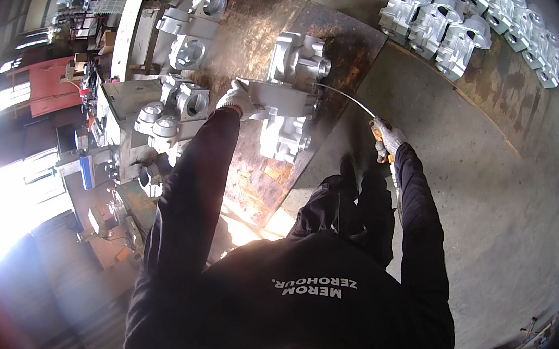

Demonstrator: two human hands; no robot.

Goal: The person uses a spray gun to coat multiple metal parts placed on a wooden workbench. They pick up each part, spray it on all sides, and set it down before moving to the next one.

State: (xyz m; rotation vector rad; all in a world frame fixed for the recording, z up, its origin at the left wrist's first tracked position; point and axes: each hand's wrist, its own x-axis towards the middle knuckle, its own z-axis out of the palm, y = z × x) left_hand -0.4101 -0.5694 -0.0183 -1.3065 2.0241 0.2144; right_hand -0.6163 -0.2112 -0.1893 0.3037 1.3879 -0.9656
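Observation:
My left hand [236, 100], in a pale knit glove, grips the left end of a grey metal casting [283, 100]. This casting lies between two other bright castings, an upper casting [290, 59] and a lower casting [278, 138], on a stained wooden board [255, 22]. Also gloved, my right hand [392, 140] is closed around an air blow gun [378, 130] with orange parts. Its long, thin, bent nozzle [348, 96] reaches left, and the tip appears beside the right side of the castings; whether it touches them I cannot tell. A hose [399, 201] runs from the gun along my forearm.
Several castings [190, 53] stand along the board's left side, others [176, 126] nearer my left arm. More castings [450, 33] sit in rows on a second wooden board [501, 86] at upper right. Workbenches [132, 101] line the left. Concrete floor [487, 208] spreads at right.

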